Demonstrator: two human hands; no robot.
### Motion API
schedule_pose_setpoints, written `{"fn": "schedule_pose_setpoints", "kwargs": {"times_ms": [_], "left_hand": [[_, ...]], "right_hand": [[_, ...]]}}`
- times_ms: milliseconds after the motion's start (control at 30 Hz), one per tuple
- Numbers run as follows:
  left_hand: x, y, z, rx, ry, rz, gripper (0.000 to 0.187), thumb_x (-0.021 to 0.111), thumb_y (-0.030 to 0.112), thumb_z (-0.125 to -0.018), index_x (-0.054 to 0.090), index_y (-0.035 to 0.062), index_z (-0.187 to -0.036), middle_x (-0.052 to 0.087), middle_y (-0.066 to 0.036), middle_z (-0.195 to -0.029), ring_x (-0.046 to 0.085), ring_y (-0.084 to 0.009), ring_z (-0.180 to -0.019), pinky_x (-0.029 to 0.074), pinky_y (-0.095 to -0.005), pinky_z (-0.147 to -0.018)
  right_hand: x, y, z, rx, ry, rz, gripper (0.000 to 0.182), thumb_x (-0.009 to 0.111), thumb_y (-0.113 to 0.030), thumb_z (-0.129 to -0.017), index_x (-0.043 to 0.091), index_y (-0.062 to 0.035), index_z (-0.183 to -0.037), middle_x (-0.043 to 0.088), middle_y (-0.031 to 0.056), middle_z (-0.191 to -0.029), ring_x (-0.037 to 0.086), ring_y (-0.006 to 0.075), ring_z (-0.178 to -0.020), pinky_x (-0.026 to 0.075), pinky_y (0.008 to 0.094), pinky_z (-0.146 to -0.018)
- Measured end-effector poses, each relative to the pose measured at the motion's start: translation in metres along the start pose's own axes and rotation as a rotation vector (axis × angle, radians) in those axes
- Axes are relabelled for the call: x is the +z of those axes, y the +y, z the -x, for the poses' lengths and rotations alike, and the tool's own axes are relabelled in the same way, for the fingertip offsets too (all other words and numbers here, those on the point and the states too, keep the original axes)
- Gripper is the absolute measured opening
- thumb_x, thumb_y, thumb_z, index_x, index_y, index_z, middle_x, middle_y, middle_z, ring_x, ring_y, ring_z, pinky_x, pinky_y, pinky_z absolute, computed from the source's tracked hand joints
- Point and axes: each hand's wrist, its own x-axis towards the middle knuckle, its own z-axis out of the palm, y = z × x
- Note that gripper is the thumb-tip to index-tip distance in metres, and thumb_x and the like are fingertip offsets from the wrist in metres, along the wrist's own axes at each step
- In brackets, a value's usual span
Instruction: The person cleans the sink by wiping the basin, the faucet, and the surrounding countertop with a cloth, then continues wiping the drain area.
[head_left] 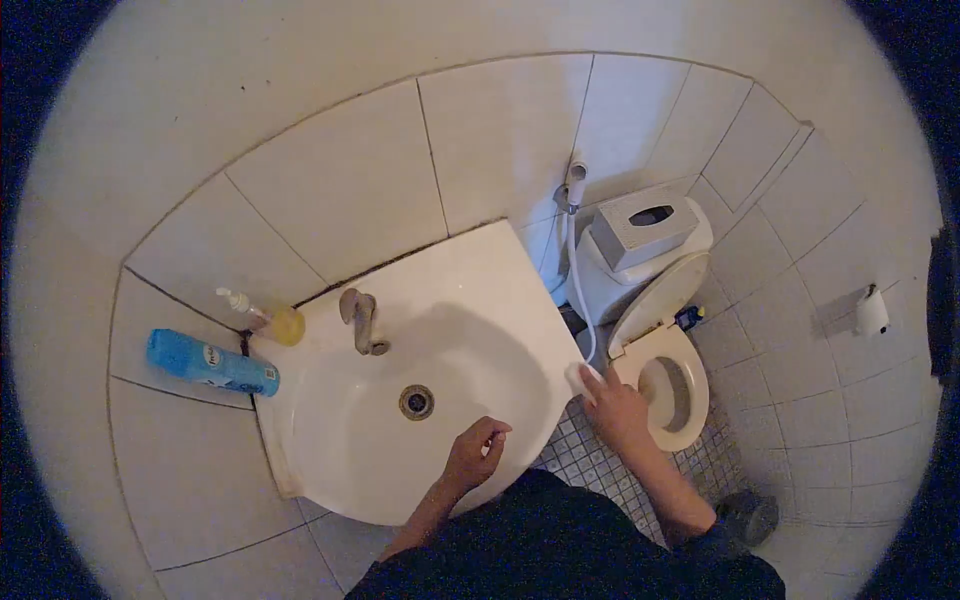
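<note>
Over the front right of the white sink (pixel 330 470), my left hand (pixel 474 460) is loosely curled, with nothing visible in its fingers. My right hand (pixel 614 405) reaches to the sink's right edge. Its fingers press a small white tissue (pixel 577 378) against the rim there; most of the tissue is hidden under the fingers. A metal faucet (pixel 362 325) stands at the back of the basin, above and left of the drain (pixel 416 402).
A blue bottle (pixel 212 362) and a yellow soap pump bottle (pixel 275 322) stand at the sink's left. To the right are a toilet (pixel 690 375), a tissue box (pixel 640 235) on its tank, a hose sprayer (pixel 576 185), a paper roll (pixel 872 310) and a dark bin (pixel 750 516).
</note>
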Motion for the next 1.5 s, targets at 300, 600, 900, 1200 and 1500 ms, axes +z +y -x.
{"fn": "schedule_pose_setpoints", "kwargs": {"times_ms": [300,600,900,1200,1500], "left_hand": [[0.002,0.005,0.004,-0.006,-0.041,0.026,0.011,0.049,0.006,-0.081,0.056,0.0040,-0.089,0.057,-0.011,-0.082,0.057,-0.0210,-0.068,0.047,-0.0285,-0.059],[0.010,-0.001,0.009,0.007,-0.060,0.029,0.013,0.052,0.007,-0.079,0.055,0.0044,-0.092,0.055,-0.009,-0.079,0.056,-0.0198,-0.066,0.047,-0.0283,-0.060],[0.013,-0.009,0.016,0.035,-0.230,-0.128,0.055,0.070,0.033,-0.067,0.047,0.0042,-0.108,0.049,-0.014,-0.098,0.052,-0.0289,-0.089,0.044,-0.0385,-0.079],[0.018,-0.015,0.018,-0.049,-0.214,-0.146,0.060,0.071,0.033,-0.064,0.046,0.0032,-0.110,0.048,-0.015,-0.099,0.049,-0.0309,-0.094,0.042,-0.0385,-0.082],[0.007,0.000,0.012,-0.094,-0.181,-0.115,0.043,0.066,0.025,-0.073,0.048,0.0047,-0.106,0.048,-0.013,-0.091,0.052,-0.0260,-0.081,0.045,-0.0342,-0.072]], "right_hand": [[0.016,-0.012,-0.030,-0.014,0.119,-0.121,0.053,0.059,-0.023,-0.072,0.044,-0.0223,-0.123,0.052,0.0130,-0.092,0.059,0.0285,-0.072,0.049,0.0411,-0.062],[0.008,0.003,-0.012,0.036,0.038,-0.047,0.051,0.057,-0.025,-0.075,0.041,-0.0234,-0.124,0.051,0.0161,-0.097,0.059,0.0310,-0.072,0.050,0.0421,-0.057],[0.013,-0.002,0.008,-0.031,-0.061,0.006,0.051,0.056,-0.025,-0.076,0.041,-0.0244,-0.124,0.053,0.0158,-0.092,0.059,0.0308,-0.072,0.050,0.0425,-0.057],[0.013,-0.006,0.014,-0.102,-0.025,-0.021,0.054,0.057,-0.023,-0.074,0.040,-0.0276,-0.125,0.051,0.0165,-0.108,0.061,0.0284,-0.075,0.051,0.0409,-0.055],[0.023,-0.011,0.019,-0.201,0.027,-0.016,0.054,0.058,-0.025,-0.074,0.040,-0.0287,-0.125,0.051,0.0166,-0.107,0.061,0.0286,-0.066,0.050,0.0391,-0.051]]}}
